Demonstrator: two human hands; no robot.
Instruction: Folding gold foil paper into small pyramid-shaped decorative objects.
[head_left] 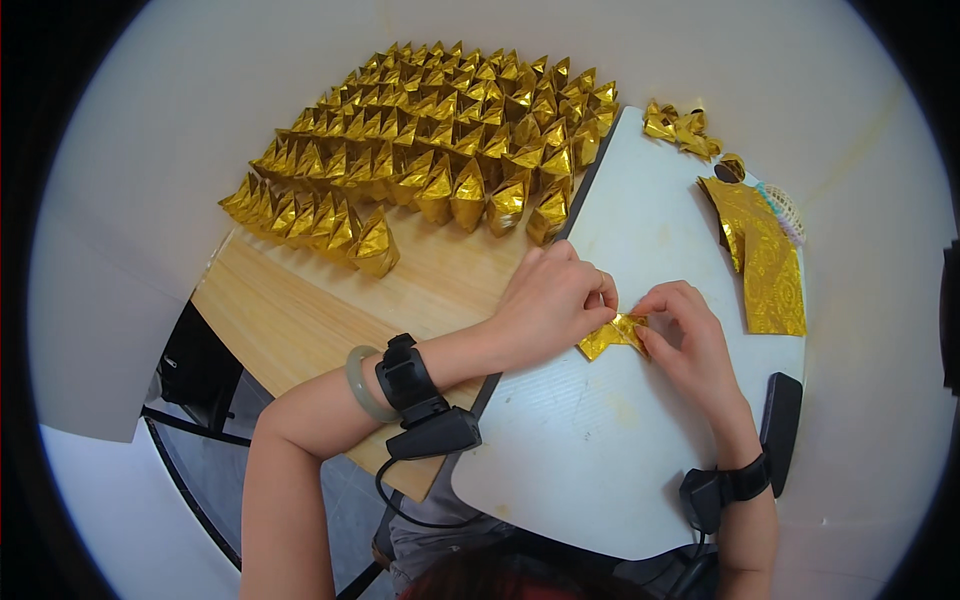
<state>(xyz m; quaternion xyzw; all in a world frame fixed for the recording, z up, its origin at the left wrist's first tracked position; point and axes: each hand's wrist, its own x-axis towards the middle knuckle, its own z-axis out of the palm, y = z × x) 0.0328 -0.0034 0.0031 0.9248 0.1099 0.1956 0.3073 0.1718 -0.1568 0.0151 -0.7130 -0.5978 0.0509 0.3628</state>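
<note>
Both hands meet over the white tabletop around a small piece of folded gold foil paper (pixel 612 338). On its left end, my left hand (pixel 555 300) pinches the paper between thumb and fingers. My right hand (pixel 688 340) grips the other end, thumb and forefinger closed at its upper right edge. The paper is shiny, wider than tall, with pointed corners. Fingers cover parts of both ends. Beyond my left hand, many folded gold paper ingots (pixel 430 130) stand in close rows.
The white table (pixel 560 480) adjoins a wooden board (pixel 290 310) at left. Flat gold foil sheets (pixel 770 270) lie at the right beside a beaded item (pixel 783 212). Several small folded gold pieces (pixel 682 130) rest farther back. A black oblong object (pixel 781 430) sits by the right edge.
</note>
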